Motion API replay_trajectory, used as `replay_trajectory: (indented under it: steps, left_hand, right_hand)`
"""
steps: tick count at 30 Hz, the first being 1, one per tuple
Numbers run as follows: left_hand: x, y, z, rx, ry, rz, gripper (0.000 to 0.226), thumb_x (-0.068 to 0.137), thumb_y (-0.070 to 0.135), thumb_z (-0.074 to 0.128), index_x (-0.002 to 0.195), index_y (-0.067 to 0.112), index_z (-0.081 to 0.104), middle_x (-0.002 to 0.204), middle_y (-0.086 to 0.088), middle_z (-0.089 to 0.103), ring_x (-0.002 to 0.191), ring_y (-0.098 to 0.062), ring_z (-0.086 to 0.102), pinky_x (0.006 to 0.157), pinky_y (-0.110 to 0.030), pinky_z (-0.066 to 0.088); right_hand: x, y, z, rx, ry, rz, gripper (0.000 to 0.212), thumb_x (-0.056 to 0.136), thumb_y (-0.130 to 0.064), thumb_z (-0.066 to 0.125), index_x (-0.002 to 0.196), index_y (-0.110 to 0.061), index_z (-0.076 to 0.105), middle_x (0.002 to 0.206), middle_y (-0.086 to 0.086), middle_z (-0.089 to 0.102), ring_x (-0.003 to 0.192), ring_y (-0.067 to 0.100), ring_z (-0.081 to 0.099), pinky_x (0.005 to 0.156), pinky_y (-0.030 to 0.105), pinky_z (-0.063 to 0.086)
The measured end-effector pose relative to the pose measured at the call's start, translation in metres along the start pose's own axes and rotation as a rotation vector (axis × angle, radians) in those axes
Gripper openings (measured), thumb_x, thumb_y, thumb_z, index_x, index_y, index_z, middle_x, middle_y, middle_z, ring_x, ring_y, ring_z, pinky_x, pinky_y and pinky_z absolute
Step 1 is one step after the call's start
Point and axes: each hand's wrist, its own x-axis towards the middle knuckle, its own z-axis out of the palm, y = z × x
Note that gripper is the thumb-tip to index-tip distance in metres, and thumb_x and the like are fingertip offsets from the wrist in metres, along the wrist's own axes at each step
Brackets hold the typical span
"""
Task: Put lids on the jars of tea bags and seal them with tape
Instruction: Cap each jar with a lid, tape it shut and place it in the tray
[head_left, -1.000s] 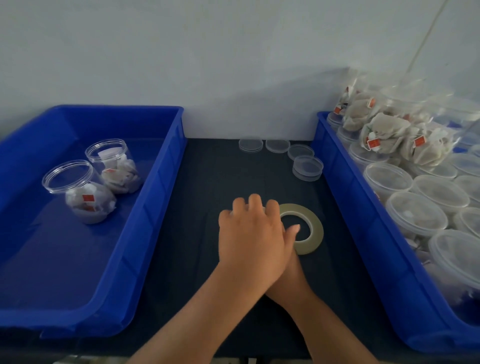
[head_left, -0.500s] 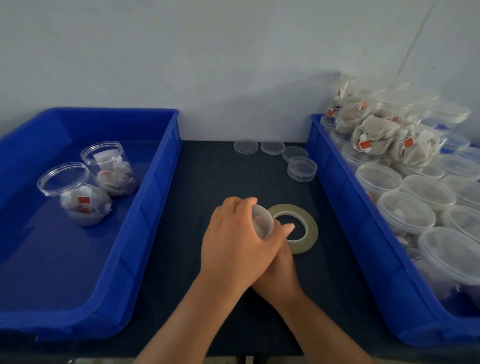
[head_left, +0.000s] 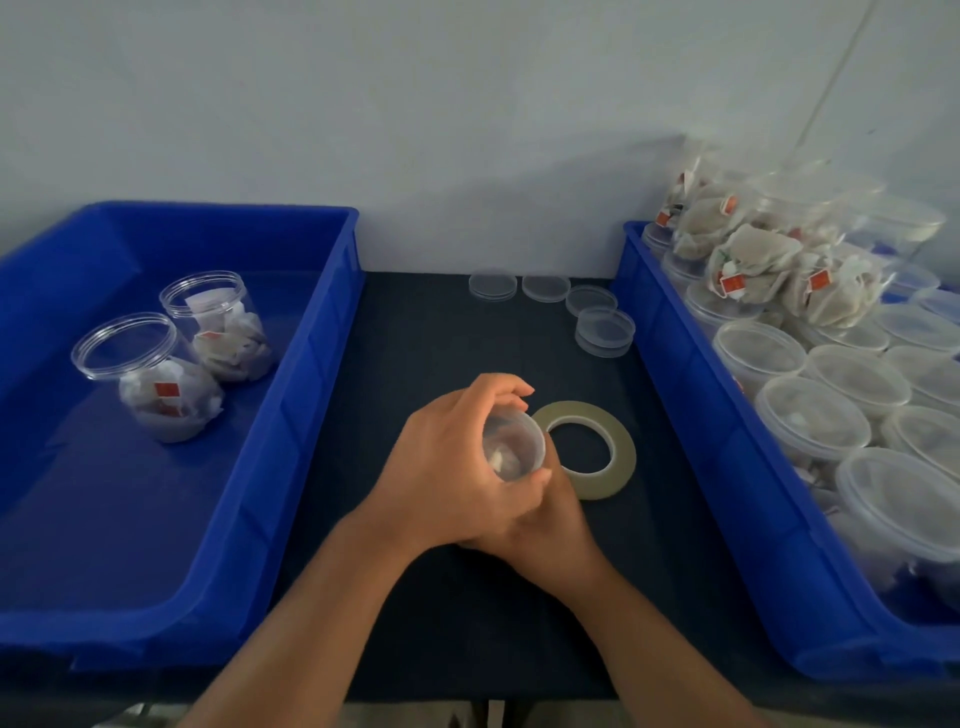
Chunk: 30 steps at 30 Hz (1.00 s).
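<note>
Tilted up since a moment ago, the small clear lidded plastic jar (head_left: 511, 449) sits mid-frame. The left hand (head_left: 452, 467) has its grip curled round it; the right hand (head_left: 550, 530) lies beneath, grip hidden. Lidding looks done; sealing next calls for the beige tape ring (head_left: 625, 452) just right.

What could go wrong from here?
1. The left hand grips the jar tilted. Whether it is fully closed is unclear, so tape could seal it crooked.
2. The tape roll lies flat with no free end showing, and the right hand is at the jar; reaching may loosen the hold.
</note>
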Motion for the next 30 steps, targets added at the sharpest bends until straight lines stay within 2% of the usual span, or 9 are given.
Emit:
replay_trajectory:
  steps: [2,5,8,12,16,20,23,26,30]
  left_hand:
    - [-0.001,-0.006,-0.008,0.038,-0.053,0.014,0.078,0.076,0.057,0.081,0.142,0.040,0.045,0.130,0.026,0.061,0.120,0.005,0.057,0.093,-0.002,0.037]
    - [-0.006,-0.013,-0.020,0.145,-0.060,0.014,0.085,0.074,0.075,0.074,0.145,0.042,0.043,0.136,0.030,0.052,0.120,0.010,0.047,0.092,-0.008,0.035]
    - [-0.012,-0.013,-0.020,0.285,0.035,-0.020,0.079,0.070,0.085,0.065,0.134,0.039,0.057,0.138,0.018,0.044,0.123,-0.002,0.040,0.092,-0.020,0.038]
    - [-0.015,-0.014,-0.013,0.303,0.068,-0.039,0.062,0.080,0.074,0.066,0.130,0.038,0.064,0.138,0.016,0.049,0.128,-0.008,0.044,0.096,-0.015,0.033]
    - [-0.012,-0.024,-0.012,0.200,0.039,-0.004,0.054,0.089,0.060,0.065,0.134,0.031,0.065,0.148,0.016,0.049,0.140,-0.006,0.039,0.105,-0.026,0.041]
    - [-0.007,-0.027,-0.017,0.214,0.002,0.027,0.060,0.088,0.065,0.062,0.137,0.030,0.064,0.151,0.013,0.048,0.143,-0.008,0.037,0.110,-0.037,0.045]
    - [-0.009,-0.018,-0.018,0.366,0.037,0.102,0.073,0.081,0.073,0.065,0.139,0.028,0.063,0.153,0.002,0.047,0.146,-0.020,0.036,0.122,-0.047,0.028]
    - [-0.016,0.005,-0.007,0.253,0.157,0.165,0.065,0.086,0.075,0.063,0.131,0.028,0.067,0.138,0.012,0.059,0.132,-0.009,0.049,0.117,-0.035,0.034]
    - [-0.023,0.035,0.007,-0.048,0.262,0.069,0.035,0.093,0.056,0.068,0.118,0.032,0.074,0.115,0.026,0.067,0.110,0.005,0.064,0.093,-0.020,0.054]
  right_hand:
    - [-0.002,-0.006,-0.002,-0.103,-0.073,0.015,0.071,0.076,-0.013,0.095,0.135,-0.023,0.056,0.125,-0.005,0.067,0.119,0.021,0.067,0.095,0.032,0.057]
    - [-0.004,-0.010,-0.027,-0.555,-0.240,0.168,0.088,0.074,-0.047,0.094,0.147,-0.036,0.047,0.145,-0.025,0.045,0.139,0.001,0.040,0.114,0.025,0.040]
    - [-0.001,-0.011,-0.059,-0.805,-0.178,0.321,0.079,0.080,-0.056,0.085,0.147,-0.041,0.045,0.141,-0.026,0.038,0.132,-0.005,0.031,0.103,0.008,0.027]
    - [0.014,0.000,-0.078,-1.048,-0.186,0.433,0.063,0.080,-0.072,0.075,0.120,-0.028,0.054,0.123,-0.015,0.048,0.119,0.009,0.042,0.099,0.027,0.041]
    - [0.013,0.011,-0.078,-1.249,-0.321,0.268,0.049,0.091,-0.075,0.050,0.087,-0.027,0.047,0.091,-0.013,0.051,0.088,0.010,0.051,0.076,0.030,0.039]
    - [0.000,-0.002,-0.082,-1.045,-0.108,0.302,0.049,0.088,-0.080,0.039,0.081,-0.032,0.046,0.070,-0.006,0.056,0.060,0.012,0.055,0.052,0.026,0.039]
    - [-0.015,-0.026,-0.073,-0.617,0.109,0.303,0.057,0.090,-0.090,0.023,0.084,-0.040,0.051,0.078,-0.004,0.062,0.066,0.014,0.061,0.058,0.038,0.055]
    - [-0.025,-0.051,-0.056,-0.445,0.210,0.254,0.065,0.090,-0.091,0.014,0.083,-0.040,0.054,0.080,-0.005,0.062,0.063,0.012,0.057,0.057,0.027,0.049]
    - [-0.032,-0.070,-0.038,-0.337,0.225,0.249,0.070,0.090,-0.091,0.014,0.083,-0.034,0.055,0.074,0.004,0.059,0.058,0.014,0.053,0.054,0.031,0.043]
